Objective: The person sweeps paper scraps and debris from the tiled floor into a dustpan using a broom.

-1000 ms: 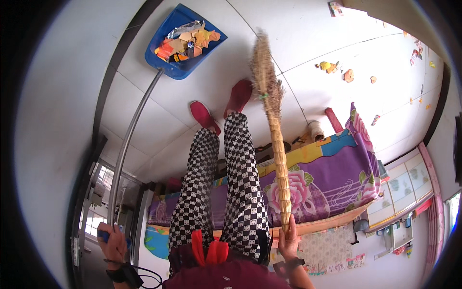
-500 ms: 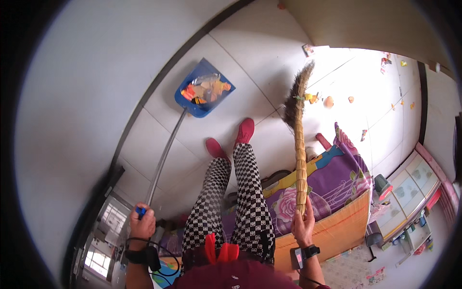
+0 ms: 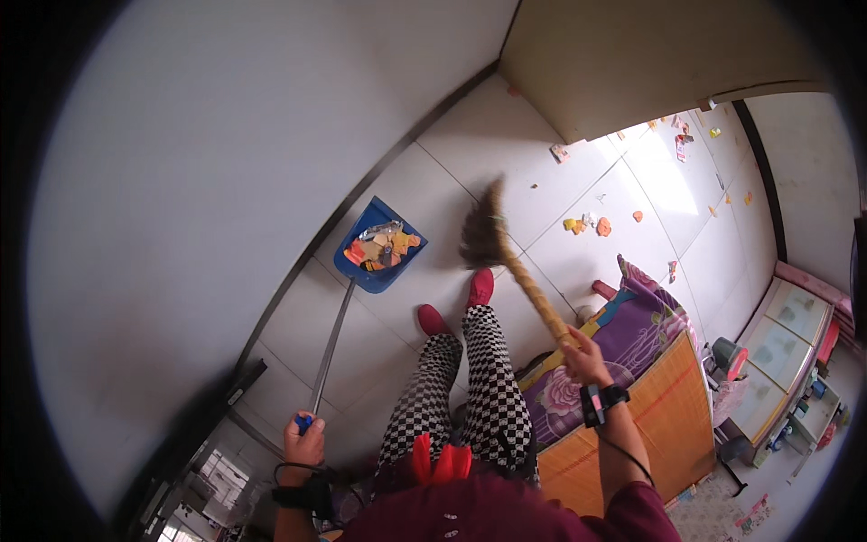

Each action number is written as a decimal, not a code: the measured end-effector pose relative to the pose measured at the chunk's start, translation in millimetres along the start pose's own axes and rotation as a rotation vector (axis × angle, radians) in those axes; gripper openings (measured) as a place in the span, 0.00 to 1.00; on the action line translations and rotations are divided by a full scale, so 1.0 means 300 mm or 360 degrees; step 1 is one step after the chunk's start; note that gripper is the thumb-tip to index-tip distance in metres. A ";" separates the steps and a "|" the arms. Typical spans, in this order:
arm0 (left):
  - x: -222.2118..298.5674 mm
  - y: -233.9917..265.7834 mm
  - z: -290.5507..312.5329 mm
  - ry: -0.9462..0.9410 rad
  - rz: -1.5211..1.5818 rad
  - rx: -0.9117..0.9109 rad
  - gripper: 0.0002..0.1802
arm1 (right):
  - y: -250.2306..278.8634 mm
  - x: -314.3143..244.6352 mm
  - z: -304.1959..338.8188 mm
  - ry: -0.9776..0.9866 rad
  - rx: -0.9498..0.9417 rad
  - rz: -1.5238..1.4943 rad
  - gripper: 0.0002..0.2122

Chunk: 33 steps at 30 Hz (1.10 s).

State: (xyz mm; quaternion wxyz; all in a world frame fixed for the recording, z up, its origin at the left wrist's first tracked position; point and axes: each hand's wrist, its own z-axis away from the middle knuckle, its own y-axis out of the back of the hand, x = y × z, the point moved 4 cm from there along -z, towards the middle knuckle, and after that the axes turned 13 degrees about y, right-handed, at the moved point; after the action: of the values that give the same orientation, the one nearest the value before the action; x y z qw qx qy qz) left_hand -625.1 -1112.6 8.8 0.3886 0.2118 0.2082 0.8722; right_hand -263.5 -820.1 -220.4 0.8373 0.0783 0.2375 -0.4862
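A blue dustpan [image 3: 361, 224] stands on the tiled floor at the left, near the wall, with orange and yellow scraps [image 3: 388, 246] and clear wrapping in it. My left hand [image 3: 303, 439] is closed round the top of its long metal handle [image 3: 332, 352]. At the right, my right hand [image 3: 587, 358] grips the end of a straw broom [image 3: 531, 287]. Dark bristles fan out at the broom's far end, slightly blurred, to the right of the dustpan and beyond my red shoes [image 3: 480, 287].
Scraps [image 3: 603, 226] lie scattered on the floor beyond the broom, with more near the far right. A bed [image 3: 623, 425] with a purple floral cloth and orange mat stands at the right. A beige door or panel [image 3: 623, 63] juts in at the top.
The broom has swung left towards the dustpan, its shaft now slanting. My right hand has moved slightly up and right. The view has shifted; the dustpan remains in my left hand.
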 end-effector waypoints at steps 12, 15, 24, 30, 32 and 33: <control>-0.251 0.245 0.025 -0.0708 -0.0698 0.0099 0.06 | -0.167 -0.208 -0.077 0.0148 0.0019 -0.0214 0.22; -0.330 0.234 -0.039 -0.1133 -0.1885 0.0684 0.06 | -0.269 -0.383 -0.270 0.0249 -0.0091 -0.0147 0.21; -0.040 -0.117 0.164 -0.1251 -0.2203 0.1028 0.07 | -0.033 -0.694 -0.777 0.0219 -0.0264 -0.0714 0.07; -0.029 -0.140 0.274 -0.1606 -0.2942 0.1274 0.14 | 0.200 -0.435 -0.443 -0.0108 0.0005 -0.0790 0.07; -0.102 -0.078 0.307 -0.1551 -0.3084 0.1274 0.17 | 0.188 -0.435 -0.282 -0.0100 0.0096 -0.0693 0.10; -0.135 -0.057 0.320 -0.1535 -0.3167 0.1268 0.18 | 0.181 -0.420 -0.217 -0.0107 0.0146 -0.0652 0.12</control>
State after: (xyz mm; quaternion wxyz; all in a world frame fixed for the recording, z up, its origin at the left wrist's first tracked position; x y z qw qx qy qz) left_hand -539.4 -1114.2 70.4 0.8438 0.3707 0.3714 -0.1128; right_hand -290.4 -670.6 -223.0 0.7240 0.0500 0.1979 -0.6589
